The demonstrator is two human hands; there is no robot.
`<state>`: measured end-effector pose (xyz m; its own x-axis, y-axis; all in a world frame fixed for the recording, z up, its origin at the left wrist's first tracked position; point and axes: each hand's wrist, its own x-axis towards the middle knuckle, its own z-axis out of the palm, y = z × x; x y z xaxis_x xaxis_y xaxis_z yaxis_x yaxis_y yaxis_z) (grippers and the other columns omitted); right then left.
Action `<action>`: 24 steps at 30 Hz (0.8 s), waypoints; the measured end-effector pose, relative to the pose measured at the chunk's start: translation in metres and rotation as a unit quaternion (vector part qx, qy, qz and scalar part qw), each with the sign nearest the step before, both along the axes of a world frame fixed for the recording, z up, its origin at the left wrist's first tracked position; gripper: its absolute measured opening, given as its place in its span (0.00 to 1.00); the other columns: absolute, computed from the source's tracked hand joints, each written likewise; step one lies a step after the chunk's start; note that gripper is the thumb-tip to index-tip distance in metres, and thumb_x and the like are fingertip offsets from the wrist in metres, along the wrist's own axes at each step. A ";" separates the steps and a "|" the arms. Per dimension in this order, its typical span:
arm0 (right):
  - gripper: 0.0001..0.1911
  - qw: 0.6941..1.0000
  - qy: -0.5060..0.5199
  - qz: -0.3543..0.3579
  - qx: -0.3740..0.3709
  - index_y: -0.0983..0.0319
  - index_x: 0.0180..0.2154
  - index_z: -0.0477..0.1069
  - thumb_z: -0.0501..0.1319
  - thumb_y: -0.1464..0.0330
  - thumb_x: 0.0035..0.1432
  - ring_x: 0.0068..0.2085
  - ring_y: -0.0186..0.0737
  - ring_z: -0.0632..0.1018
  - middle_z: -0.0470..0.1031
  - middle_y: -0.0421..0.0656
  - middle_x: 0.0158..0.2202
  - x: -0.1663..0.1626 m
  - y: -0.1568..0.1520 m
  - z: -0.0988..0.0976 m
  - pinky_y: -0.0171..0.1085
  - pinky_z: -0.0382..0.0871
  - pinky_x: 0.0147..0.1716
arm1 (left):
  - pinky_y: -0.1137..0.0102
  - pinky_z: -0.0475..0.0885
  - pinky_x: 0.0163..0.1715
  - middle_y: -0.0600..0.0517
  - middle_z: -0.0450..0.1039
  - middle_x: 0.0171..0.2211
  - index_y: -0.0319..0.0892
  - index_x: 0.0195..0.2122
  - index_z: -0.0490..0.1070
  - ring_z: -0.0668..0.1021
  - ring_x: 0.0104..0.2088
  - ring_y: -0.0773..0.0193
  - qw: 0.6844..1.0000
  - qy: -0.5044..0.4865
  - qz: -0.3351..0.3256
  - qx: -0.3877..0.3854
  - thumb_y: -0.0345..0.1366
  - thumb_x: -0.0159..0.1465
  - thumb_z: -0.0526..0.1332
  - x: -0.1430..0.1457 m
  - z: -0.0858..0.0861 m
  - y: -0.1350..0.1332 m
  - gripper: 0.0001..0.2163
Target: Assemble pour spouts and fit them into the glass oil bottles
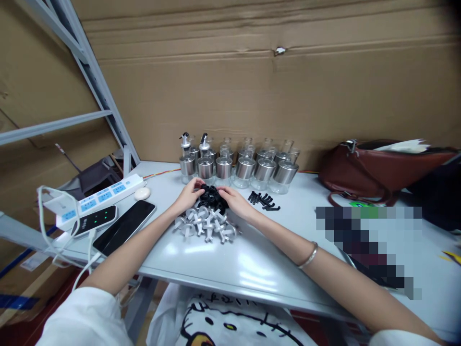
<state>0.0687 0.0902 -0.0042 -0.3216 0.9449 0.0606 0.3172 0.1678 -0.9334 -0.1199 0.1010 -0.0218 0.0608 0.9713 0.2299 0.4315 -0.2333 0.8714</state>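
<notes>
**Desk:** Where are the hands?

**Me:** I see both on the heap of black caps point(212, 196). The left hand point(189, 194) is cupped against its left edge and the right hand point(236, 199) against its right edge, fingers curled inward. I cannot tell whether either pinches a single cap.

**Desk:** What lies around that heap?

**Me:** Touching its near side is a pile of silver pourer spouts point(207, 226). Just right of it are loose black plugs point(264, 199). Behind it stand the glass bottles point(245, 168) with steel collars, in rows on the grey surface point(223, 269).

**Desk:** How far along?

**Me:** Early, I judge. Only two fitted bottles point(185, 142), behind the heap and to its left, carry spouts with black tips; the others stand open-necked. Both heaps are large, so most pieces are unassembled.
</notes>
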 end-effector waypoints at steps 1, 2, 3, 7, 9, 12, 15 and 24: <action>0.17 1.000 0.003 0.000 0.001 0.63 0.47 0.74 0.52 0.67 0.61 0.51 0.43 0.74 0.77 0.46 0.48 -0.003 -0.001 0.001 0.44 0.63 0.55 | 0.66 0.70 0.46 0.51 0.73 0.39 0.40 0.39 0.68 0.75 0.43 0.62 1.000 -0.001 0.001 0.004 0.27 0.56 0.58 0.000 -0.001 0.001 0.09; 0.17 1.000 0.005 0.000 0.003 0.63 0.47 0.74 0.52 0.66 0.62 0.51 0.44 0.74 0.77 0.46 0.48 -0.004 -0.001 0.001 0.44 0.63 0.55 | 0.66 0.70 0.47 0.50 0.73 0.40 0.40 0.40 0.69 0.75 0.44 0.62 1.000 0.000 0.001 0.008 0.27 0.57 0.57 0.000 -0.002 0.001 0.10; 0.17 1.000 0.006 0.002 0.004 0.63 0.47 0.74 0.52 0.65 0.62 0.51 0.44 0.74 0.77 0.46 0.48 -0.005 -0.002 0.003 0.44 0.63 0.55 | 0.65 0.70 0.48 0.50 0.74 0.41 0.40 0.40 0.69 0.75 0.44 0.62 1.000 0.002 0.003 0.013 0.26 0.57 0.57 0.000 -0.002 0.001 0.10; 0.20 1.000 -0.004 0.006 0.006 0.64 0.47 0.74 0.50 0.62 0.64 0.51 0.46 0.74 0.76 0.49 0.49 0.001 -0.004 0.008 0.46 0.63 0.55 | 0.62 0.68 0.50 0.49 0.74 0.40 0.40 0.39 0.72 0.75 0.44 0.60 0.999 0.018 0.020 0.026 0.27 0.56 0.59 -0.005 -0.001 0.003 0.10; 0.21 1.000 -0.014 0.010 0.007 0.64 0.47 0.75 0.48 0.62 0.65 0.52 0.46 0.75 0.77 0.48 0.50 0.006 -0.005 0.009 0.48 0.62 0.56 | 0.61 0.68 0.50 0.49 0.73 0.39 0.40 0.37 0.73 0.75 0.43 0.59 0.999 0.027 0.027 0.028 0.27 0.55 0.59 -0.008 -0.001 0.003 0.09; 0.18 0.999 -0.036 0.023 0.024 0.61 0.47 0.75 0.49 0.68 0.64 0.56 0.44 0.72 0.75 0.46 0.53 0.011 -0.004 0.008 0.48 0.59 0.60 | 0.63 0.70 0.47 0.49 0.73 0.37 0.39 0.35 0.74 0.75 0.40 0.60 0.999 0.037 0.022 0.023 0.27 0.55 0.59 -0.010 -0.001 0.004 0.08; 0.20 0.995 -0.069 0.035 0.058 0.62 0.47 0.76 0.53 0.77 0.57 0.60 0.44 0.69 0.72 0.46 0.56 0.011 -0.002 0.007 0.47 0.54 0.63 | 0.65 0.71 0.45 0.50 0.74 0.35 0.39 0.35 0.74 0.76 0.39 0.61 0.999 0.044 0.009 0.013 0.27 0.55 0.59 -0.010 -0.002 0.003 0.08; 0.20 0.980 -0.127 0.044 0.148 0.62 0.53 0.70 0.54 0.74 0.60 0.61 0.47 0.68 0.69 0.50 0.59 0.013 -0.007 0.016 0.50 0.56 0.62 | 0.63 0.70 0.48 0.49 0.73 0.38 0.39 0.38 0.72 0.76 0.41 0.61 0.995 0.094 -0.004 0.021 0.27 0.59 0.55 -0.008 0.001 -0.001 0.09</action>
